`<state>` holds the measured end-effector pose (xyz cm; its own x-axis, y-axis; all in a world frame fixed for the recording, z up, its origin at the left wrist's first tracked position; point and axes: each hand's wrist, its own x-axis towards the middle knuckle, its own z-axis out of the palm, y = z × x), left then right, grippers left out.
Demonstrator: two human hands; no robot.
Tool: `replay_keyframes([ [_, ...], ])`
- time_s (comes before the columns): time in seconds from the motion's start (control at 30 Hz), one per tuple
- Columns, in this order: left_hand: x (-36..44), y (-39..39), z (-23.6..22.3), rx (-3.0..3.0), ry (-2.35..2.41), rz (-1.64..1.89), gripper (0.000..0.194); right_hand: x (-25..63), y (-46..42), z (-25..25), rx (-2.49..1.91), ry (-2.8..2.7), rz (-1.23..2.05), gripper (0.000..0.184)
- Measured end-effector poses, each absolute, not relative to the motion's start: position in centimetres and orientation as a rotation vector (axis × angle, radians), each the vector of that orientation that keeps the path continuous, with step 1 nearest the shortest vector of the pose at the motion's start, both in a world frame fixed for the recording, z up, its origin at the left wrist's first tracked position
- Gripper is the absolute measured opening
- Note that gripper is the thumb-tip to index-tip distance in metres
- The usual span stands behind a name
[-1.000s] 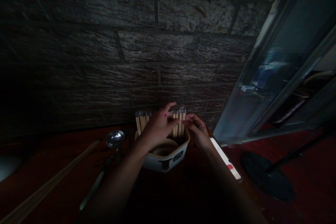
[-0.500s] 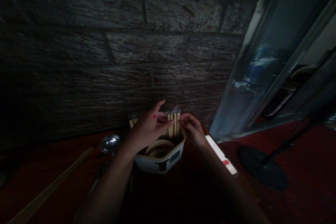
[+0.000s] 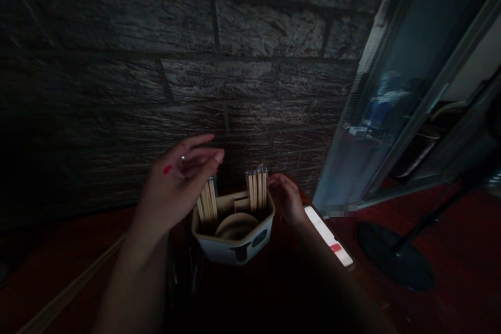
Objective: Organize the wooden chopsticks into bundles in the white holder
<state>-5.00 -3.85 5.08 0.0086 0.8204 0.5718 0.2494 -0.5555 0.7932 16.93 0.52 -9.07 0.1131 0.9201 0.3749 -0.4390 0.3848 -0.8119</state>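
Holding left hand (image 3: 176,182) raised at the left of the tabletop, with thumb and fingers parted, a ring on one finger, grasping nothing. Holding right hand (image 3: 289,201) farther right with fingers loosely bent; cannot tell whether pinching anything.

Seeing long, thin, pale wooden sticks (image 3: 74,289) nearest, slanting across the near left corner of the red-brown tabletop (image 3: 47,266) and passing behind the left forearm. Noting a white-screened phone (image 3: 329,237) with a red patch by the right edge, next to the right forearm.

Finding a white, angular box (image 3: 215,254) with a tan rim and dark printed marks between the forearms, upright toward the far edge. Seeing a round, tan bowl (image 3: 237,225) inside, and behind it two upright bundles of pale wooden chopsticks in clear plastic: left bundle (image 3: 209,203) partly behind the left hand, right bundle (image 3: 257,192) just beside the right fingertips.

Beyond the right edge, spotting a round black base (image 3: 395,255) on red floor (image 3: 462,250). Facing a dark, rough stone-block wall (image 3: 246,78) past the far edge, with a glass panel (image 3: 352,167) to its right.
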Motion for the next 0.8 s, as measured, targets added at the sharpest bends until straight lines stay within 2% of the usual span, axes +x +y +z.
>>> replay_keyframes([
  [0.2, -4.5, -5.0, 5.8, 1.781, 1.116, 1.791, 0.027, 16.9, 0.5, -8.3, -0.572, -0.873, 1.080, 0.042],
  [0.33, -4.4, -5.5, 5.9, 1.779, 1.157, 1.811, 0.025, 17.3, 0.6, -8.0, -0.545, -0.771, 1.065, 0.045],
  [0.47, -6.4, -5.1, 4.9, 1.749, 1.376, 1.802, 0.023, 17.6, 0.9, -8.0, -0.522, -0.719, 1.094, 0.057],
  [0.63, -12.0, -4.9, 0.3, 1.670, 1.735, 1.831, 0.014, 18.1, 0.4, -7.3, -0.456, -0.742, 1.184, 0.067],
  [0.8, -16.0, -4.7, -6.4, 1.638, 1.858, 1.888, 0.033, 19.0, -0.9, -6.1, -0.382, -0.810, 1.320, 0.069],
])
